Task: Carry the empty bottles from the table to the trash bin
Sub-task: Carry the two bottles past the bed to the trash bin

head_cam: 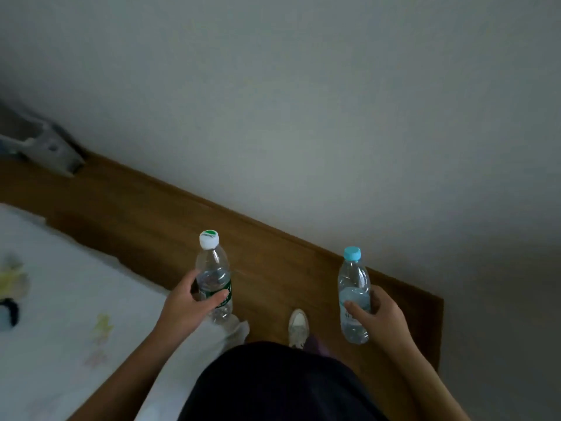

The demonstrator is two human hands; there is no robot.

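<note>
My left hand [189, 302] grips a clear empty bottle with a white-and-green cap and green label [213, 268], held upright over the wooden floor. My right hand [375, 311] grips a second clear empty bottle with a light blue cap [353, 275], also upright. Both bottles are in the air in front of my body. No table and no trash bin appear in the view.
A bed with a white patterned cover [60, 284] fills the lower left. A strip of wooden floor [273, 268] runs between the bed and a grey-white wall [303, 117]. My white shoe [298, 326] stands on the floor. A grey object [51, 147] sits at the far left by the wall.
</note>
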